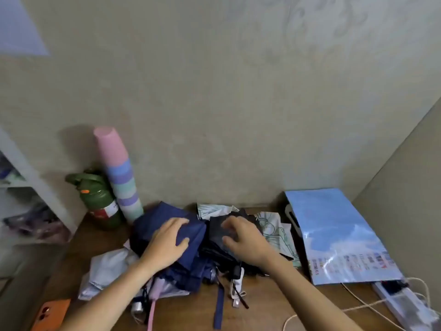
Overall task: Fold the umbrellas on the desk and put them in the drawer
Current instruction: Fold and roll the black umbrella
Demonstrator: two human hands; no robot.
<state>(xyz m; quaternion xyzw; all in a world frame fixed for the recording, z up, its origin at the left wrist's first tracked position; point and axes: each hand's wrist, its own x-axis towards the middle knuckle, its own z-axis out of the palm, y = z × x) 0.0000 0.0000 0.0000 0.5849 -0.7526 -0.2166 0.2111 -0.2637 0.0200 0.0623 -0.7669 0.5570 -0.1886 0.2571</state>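
Hands on the umbrella heap
Left hand (167,240) grips the blue umbrella (191,231); right hand (241,237) claws the black umbrella (216,229). Best separate one first.

Matt navy cloth umbrella (167,235) centre frame, black cloth umbrella (217,235) beside it, brown wood-grain desk (262,314) smooth, glossy blue paper bag (334,235) at right, smooth pastel plastic cups (119,177) stacked at left, green plastic-looking bottle (100,201), matt textured wall (214,115).
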